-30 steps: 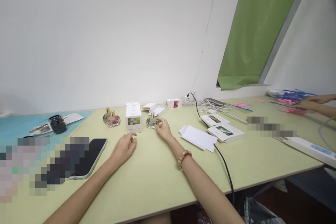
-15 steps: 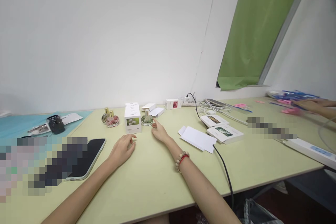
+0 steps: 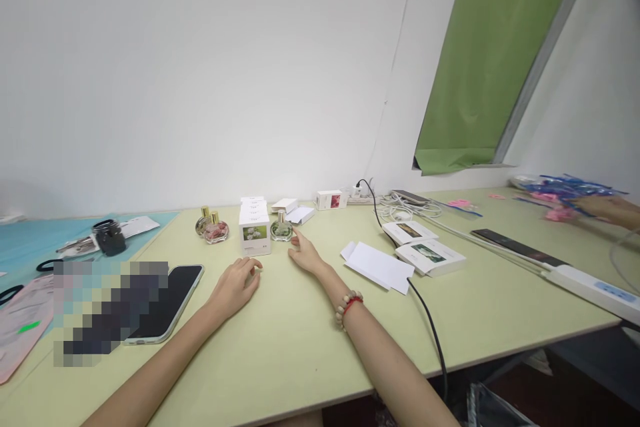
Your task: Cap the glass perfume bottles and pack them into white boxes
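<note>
My left hand (image 3: pixel 235 288) rests on the table with loosely curved, parted fingers and holds nothing. Just beyond it stands a row of white boxes (image 3: pixel 255 248), the front one printed with white flowers. To their right is a perfume bottle (image 3: pixel 282 229) with a silver cap and greenish contents. My right hand (image 3: pixel 305 252) lies beside that bottle, fingers stretched toward its right side; whether the fingertips touch it I cannot tell. Left of the boxes stand a pink perfume bottle (image 3: pixel 216 231) and another gold-capped bottle (image 3: pixel 203 221) partly behind it.
A phone (image 3: pixel 175 300) lies left of my left arm. Right of my right arm are an unfolded white carton (image 3: pixel 377 265), two flat boxes (image 3: pixel 430 255) and a black cable (image 3: pixel 431 327). A power strip (image 3: pixel 593 287) lies at right, near another person's hand (image 3: pixel 610 210).
Both my hands and the bottles hold nearly the same places. The view has shifted slightly. At far right the other person's hand has moved among the blue and pink items.
</note>
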`<state>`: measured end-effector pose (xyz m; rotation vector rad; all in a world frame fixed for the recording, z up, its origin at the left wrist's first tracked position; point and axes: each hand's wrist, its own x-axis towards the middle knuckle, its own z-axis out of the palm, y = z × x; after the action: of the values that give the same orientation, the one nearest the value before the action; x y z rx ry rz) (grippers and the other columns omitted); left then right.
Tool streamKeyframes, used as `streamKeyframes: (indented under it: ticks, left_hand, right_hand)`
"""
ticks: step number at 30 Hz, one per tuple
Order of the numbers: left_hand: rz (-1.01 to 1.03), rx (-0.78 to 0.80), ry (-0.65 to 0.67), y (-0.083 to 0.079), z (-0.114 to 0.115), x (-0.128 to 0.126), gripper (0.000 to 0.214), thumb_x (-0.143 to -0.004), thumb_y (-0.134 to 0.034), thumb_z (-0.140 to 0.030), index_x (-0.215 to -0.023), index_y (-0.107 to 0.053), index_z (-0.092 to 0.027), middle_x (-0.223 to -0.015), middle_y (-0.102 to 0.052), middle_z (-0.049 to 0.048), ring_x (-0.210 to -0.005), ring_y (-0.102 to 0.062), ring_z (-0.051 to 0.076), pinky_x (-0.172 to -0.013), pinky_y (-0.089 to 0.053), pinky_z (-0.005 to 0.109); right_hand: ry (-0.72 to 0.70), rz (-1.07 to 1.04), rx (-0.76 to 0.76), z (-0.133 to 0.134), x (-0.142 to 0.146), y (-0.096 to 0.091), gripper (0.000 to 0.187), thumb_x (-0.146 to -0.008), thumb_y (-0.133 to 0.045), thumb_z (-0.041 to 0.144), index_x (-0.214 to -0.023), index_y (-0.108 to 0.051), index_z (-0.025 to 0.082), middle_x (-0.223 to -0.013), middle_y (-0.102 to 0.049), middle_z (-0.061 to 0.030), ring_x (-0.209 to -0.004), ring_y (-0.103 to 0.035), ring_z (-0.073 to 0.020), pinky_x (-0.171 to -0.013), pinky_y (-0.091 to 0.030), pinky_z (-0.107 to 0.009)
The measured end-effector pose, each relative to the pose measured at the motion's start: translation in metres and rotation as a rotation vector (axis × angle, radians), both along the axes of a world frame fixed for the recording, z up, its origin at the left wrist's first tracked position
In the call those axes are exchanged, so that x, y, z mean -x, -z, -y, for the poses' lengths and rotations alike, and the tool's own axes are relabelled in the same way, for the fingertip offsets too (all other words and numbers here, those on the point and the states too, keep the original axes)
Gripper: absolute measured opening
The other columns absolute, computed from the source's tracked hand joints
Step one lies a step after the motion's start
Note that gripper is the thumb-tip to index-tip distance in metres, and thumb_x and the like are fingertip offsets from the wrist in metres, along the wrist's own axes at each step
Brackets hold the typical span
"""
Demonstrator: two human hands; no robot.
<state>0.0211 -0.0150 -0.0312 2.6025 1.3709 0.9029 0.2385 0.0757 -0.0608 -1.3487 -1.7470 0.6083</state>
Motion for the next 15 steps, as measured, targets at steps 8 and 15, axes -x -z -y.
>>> streamKeyframes:
  ticks: [8, 15]
  left_hand:
    - [0.150, -0.242, -0.034, -0.020, 0.006, 0.007, 0.019, -0.085, -0.036, -0.026, -0.092, -0.053, -0.021, -0.086, -0.058, 0.0032, -0.081, -0.054, 0.016, -0.073, -0.042, 0.029]
    - [0.850, -0.695, -0.296, -0.104, 0.060, 0.048, 0.014, -0.086, -0.040, -0.023, -0.092, -0.050, -0.014, -0.080, -0.052, 0.0022, -0.071, -0.051, 0.010, -0.065, -0.043, 0.025]
  right_hand:
    - [0.084, -0.021, 0.007, 0.002, 0.001, -0.002, 0.077, -0.071, -0.049, 0.026, -0.138, -0.016, 0.011, -0.116, -0.047, -0.0125, -0.099, -0.052, -0.0156, -0.086, -0.041, -0.026]
    - [0.164, -0.018, 0.062, 0.022, 0.008, -0.009, 0.083, -0.071, -0.051, 0.031, -0.138, -0.009, 0.006, -0.120, -0.045, -0.0173, -0.105, -0.051, -0.0181, -0.083, -0.044, -0.026]
